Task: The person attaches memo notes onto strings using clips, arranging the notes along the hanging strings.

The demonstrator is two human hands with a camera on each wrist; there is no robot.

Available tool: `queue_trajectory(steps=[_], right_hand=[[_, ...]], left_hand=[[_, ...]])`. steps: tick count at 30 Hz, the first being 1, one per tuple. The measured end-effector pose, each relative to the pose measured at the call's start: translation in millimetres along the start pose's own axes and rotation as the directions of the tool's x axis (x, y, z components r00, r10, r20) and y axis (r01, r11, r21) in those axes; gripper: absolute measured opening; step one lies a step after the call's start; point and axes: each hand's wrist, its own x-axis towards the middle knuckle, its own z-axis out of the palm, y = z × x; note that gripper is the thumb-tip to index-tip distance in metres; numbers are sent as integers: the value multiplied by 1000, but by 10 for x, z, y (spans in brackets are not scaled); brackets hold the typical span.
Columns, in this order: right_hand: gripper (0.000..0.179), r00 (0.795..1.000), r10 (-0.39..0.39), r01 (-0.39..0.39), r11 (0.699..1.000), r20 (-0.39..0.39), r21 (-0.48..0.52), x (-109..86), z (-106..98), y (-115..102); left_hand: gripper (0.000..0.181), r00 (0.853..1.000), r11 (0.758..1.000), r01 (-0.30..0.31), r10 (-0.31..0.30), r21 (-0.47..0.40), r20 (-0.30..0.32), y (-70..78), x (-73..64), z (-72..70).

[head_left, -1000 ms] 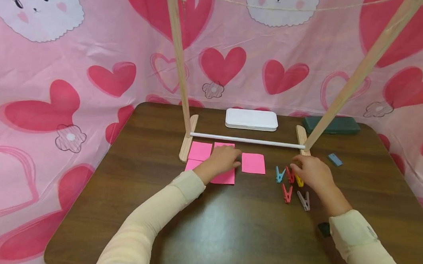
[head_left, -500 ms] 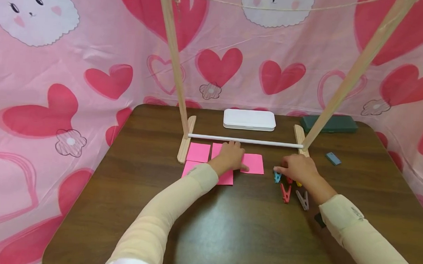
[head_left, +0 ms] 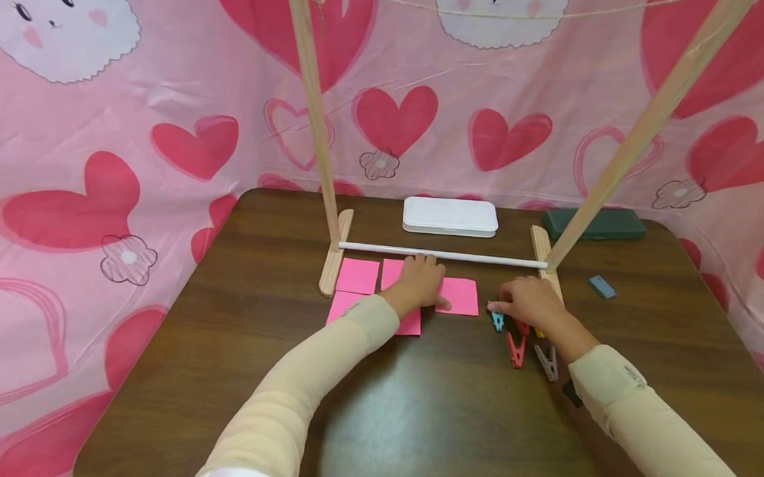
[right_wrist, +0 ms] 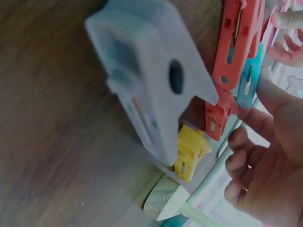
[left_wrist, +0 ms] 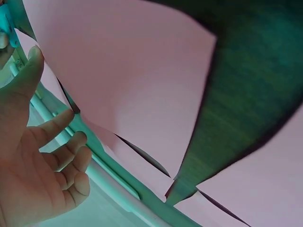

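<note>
My right hand (head_left: pixel 533 302) pinches a light blue clothespin (head_left: pixel 497 322) between thumb and index finger, low over the table. Close by lie two red clothespins (head_left: pixel 515 350), a yellow one (right_wrist: pixel 191 152) partly under the hand in the head view, and a grey one (head_left: pixel 547 363). My left hand (head_left: pixel 421 279) hovers at the pink paper squares with relaxed fingers. Its thumb overlaps the left edge of the single right-hand square (head_left: pixel 460 298) in the head view. Left of it, more pink squares (head_left: pixel 358 275) lie in two columns, partly hidden by hand and sleeve.
A wooden frame with two slanting posts (head_left: pixel 646 141), a white crossbar (head_left: pixel 446 254) and a string (head_left: pixel 497 16) stands behind the papers. Beyond are a white case (head_left: pixel 450 217) and a dark green case (head_left: pixel 594 224). A small blue-grey block (head_left: pixel 603 287) lies right.
My left hand has shifted right toward the single pink square. My right hand has moved left over the clothespins and taken hold of the blue one, which has shifted slightly left.
</note>
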Motion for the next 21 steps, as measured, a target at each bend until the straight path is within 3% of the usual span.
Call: queue_trajectory(steps=[6,11,16,21], right_hand=[[28,999,-47,48,992,-13,115,45,-8,-13],[32,999,-28,32,995,-45,90,68,-8,-46],[51,997,64,-65,998,-53,-15,95,23,-55],[60,981,196,-196,977,-12,-81,94,38,-66]], left_hand=[[73,1000,999,16,-15,-39,14,-2,38,-3],[76,1000,999,26,-26,-33,5,-10,84,6],[77,999,998,42,-42,-36,2,-20,113,20],[77,999,997,50,-50,-63,4,-22,125,39]])
